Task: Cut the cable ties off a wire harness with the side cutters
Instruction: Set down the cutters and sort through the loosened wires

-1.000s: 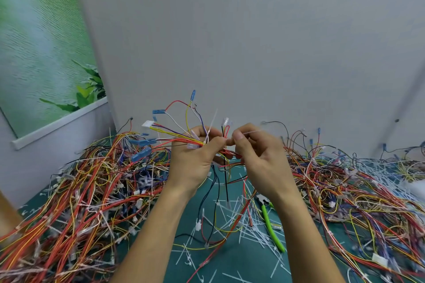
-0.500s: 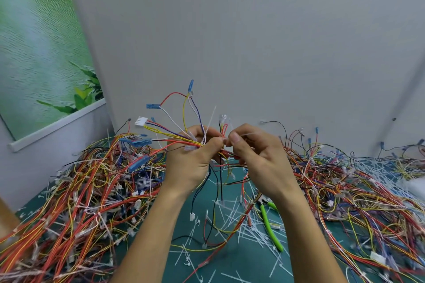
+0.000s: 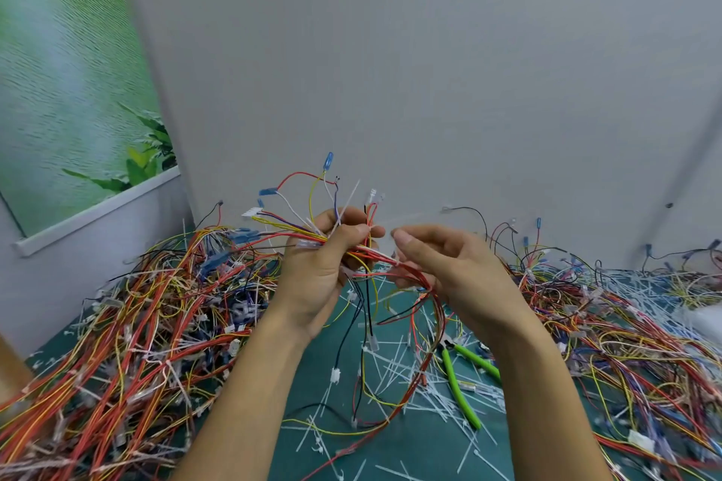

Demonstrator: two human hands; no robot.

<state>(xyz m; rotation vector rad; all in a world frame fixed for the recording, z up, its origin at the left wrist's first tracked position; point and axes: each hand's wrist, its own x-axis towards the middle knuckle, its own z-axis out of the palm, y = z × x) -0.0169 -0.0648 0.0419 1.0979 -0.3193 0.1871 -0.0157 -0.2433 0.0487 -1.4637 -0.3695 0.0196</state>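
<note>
The harness [image 3: 377, 255] is held up off the mat [image 3: 422, 453], at mid-frame between the two hands. The left hand [image 3: 318, 273] grips it in a closed fist, so the connector ends fan up and to the left while the free wires hang down to the mat. This probably keeps the bundle taut and turned towards the eyes, so a tie can be found. One white tie [image 3: 350, 196] has a tail sticking up out of the fist.

The right hand [image 3: 449, 266] is just beside the fist, with its thumb pointing at the bundle and its fingers curled under. Red wires loop past those fingers. It carries no tool, so it seems to be sorting or feeling for the next tie.

The cutters [image 3: 453, 379] lie on the mat below the right wrist, within easy reach among white offcuts [image 3: 398, 371]. Tangled heaps flank the working space, a left pile [image 3: 136, 324] and a right pile [image 3: 625, 324].

The right hand is blurred, and I cannot tell whether its fingers pinch the red wires or only brush them. The fist hides the tie's head and where it circles the bundle. The cutter jaws are half buried under wires and offcuts.
</note>
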